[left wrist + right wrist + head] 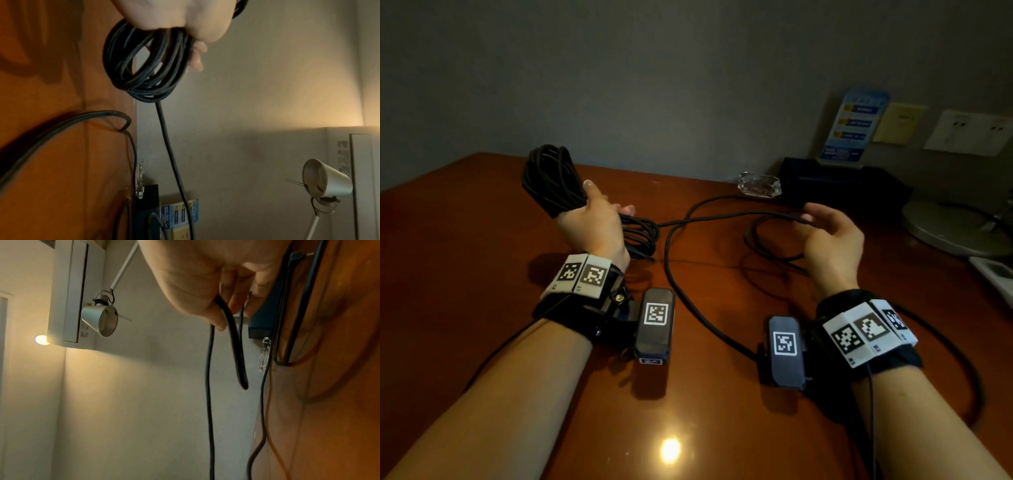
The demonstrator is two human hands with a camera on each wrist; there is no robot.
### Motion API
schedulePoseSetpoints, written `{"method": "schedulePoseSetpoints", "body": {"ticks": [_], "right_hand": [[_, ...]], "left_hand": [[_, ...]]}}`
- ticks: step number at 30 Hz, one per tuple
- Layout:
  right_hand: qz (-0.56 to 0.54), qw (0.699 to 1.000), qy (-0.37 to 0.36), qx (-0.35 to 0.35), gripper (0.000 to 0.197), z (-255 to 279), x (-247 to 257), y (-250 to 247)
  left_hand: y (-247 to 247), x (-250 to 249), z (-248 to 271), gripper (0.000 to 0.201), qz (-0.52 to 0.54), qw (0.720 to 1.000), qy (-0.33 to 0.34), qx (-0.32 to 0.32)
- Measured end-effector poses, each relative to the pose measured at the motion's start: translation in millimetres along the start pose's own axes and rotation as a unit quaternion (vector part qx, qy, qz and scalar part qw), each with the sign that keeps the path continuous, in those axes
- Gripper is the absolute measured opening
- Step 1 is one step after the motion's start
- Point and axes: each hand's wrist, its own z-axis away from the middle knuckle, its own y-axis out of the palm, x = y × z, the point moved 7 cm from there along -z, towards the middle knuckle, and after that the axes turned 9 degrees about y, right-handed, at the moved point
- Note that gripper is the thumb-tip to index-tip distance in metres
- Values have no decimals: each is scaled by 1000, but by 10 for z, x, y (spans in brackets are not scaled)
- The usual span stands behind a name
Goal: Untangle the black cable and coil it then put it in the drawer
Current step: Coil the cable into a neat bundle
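Note:
The black cable is partly wound into a coil (pixel 551 178), which my left hand (pixel 599 219) grips above the left part of the wooden table (pixel 465 274). In the left wrist view the coil (pixel 144 65) hangs from my palm (pixel 176 16), and one strand (pixel 170 154) leads away from it. That strand (pixel 722 216) runs rightward over the table to my right hand (pixel 825 233), which pinches it between thumb and fingers. The right wrist view shows the pinched cable (pixel 232 337) drooping below my right hand (pixel 205 280). More slack (pixel 688 301) loops across the tabletop. No drawer is in view.
A glass ashtray (pixel 758 185), a black box (pixel 842 185) with a blue card (pixel 856 126) and a round lamp base (pixel 955 229) stand along the back right by the wall. A white object (pixel 993 277) lies at the right edge. The desk lamp's head (pixel 327 181) hangs above.

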Motion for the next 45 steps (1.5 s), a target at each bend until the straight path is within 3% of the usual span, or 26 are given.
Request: {"method": "schedulePoseSetpoints", "body": {"ticks": [5,8,11,14,18,24,29,33,37,40,43,45], "right_hand": [[-118,967,0,224,22,268,197,323],[-134,952,18,273,24,347,187,400],[-95,964,53,244,34,294,91,402],[93,978,70,172,38,167,-29,365],[208,963,-39,166,32,161,68,357],[130,942,-149,273,31,393,264,463],[99,949,-260,145,26,417,503,248],[47,948,-270,159,12,421,520,249],[94,940,-237,227,39,429,431,324],[60,936,-204,281,62,412,369,406],[31,925,-174,338,62,409,298,495],[37,928,-163,334,53,400,267,507]], "left_hand": [[4,-17,32,37,-8,1000,3,1],[-7,-9,24,37,-5,1000,0,-2],[-2,-17,30,36,-2,1000,-1,0],[1,-41,48,31,-17,1000,10,5],[2,-122,122,37,-53,998,30,13],[54,-191,156,28,-82,993,67,59],[197,-223,277,25,-126,974,114,148],[245,-94,260,34,-105,977,48,182],[271,33,253,39,-96,971,-19,218],[303,44,295,43,-92,966,-37,240],[328,46,323,45,-93,960,-47,261],[341,39,336,45,-102,954,-42,278]]}}
